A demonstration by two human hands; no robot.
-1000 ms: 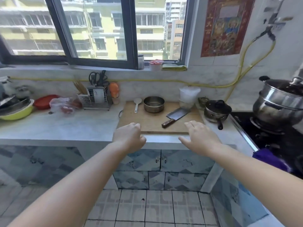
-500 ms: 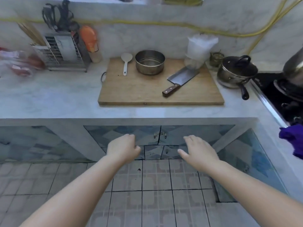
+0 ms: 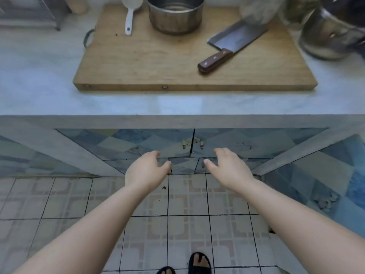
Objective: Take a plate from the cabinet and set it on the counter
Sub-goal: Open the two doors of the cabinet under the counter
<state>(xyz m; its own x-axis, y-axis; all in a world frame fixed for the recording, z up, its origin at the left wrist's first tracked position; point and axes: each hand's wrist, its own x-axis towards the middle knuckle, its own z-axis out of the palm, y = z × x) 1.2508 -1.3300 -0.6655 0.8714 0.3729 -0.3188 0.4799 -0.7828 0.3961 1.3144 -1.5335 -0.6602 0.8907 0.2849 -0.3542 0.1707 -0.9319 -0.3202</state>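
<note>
Bare forearms, black open-toed sandals [image 3: 199, 263]

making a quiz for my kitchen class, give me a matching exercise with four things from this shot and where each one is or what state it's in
Things:
1. cleaver
2. white spoon
3. cabinet doors
4. left hand

Places or states:
A. closed, under the counter
B. open, empty, in front of the doors
C. lying on the board's right half
D. left of the steel pot

Pairs: 1-C, 2-D, 3-A, 4-B

Wooden cutting board [image 3: 158, 62] up top — cleaver [image 3: 231, 43], steel pot [image 3: 175, 15] and white spoon [image 3: 130, 14] lying on it; black sandals [image 3: 199, 263] on tiled floor [image 3: 187, 196].
</note>
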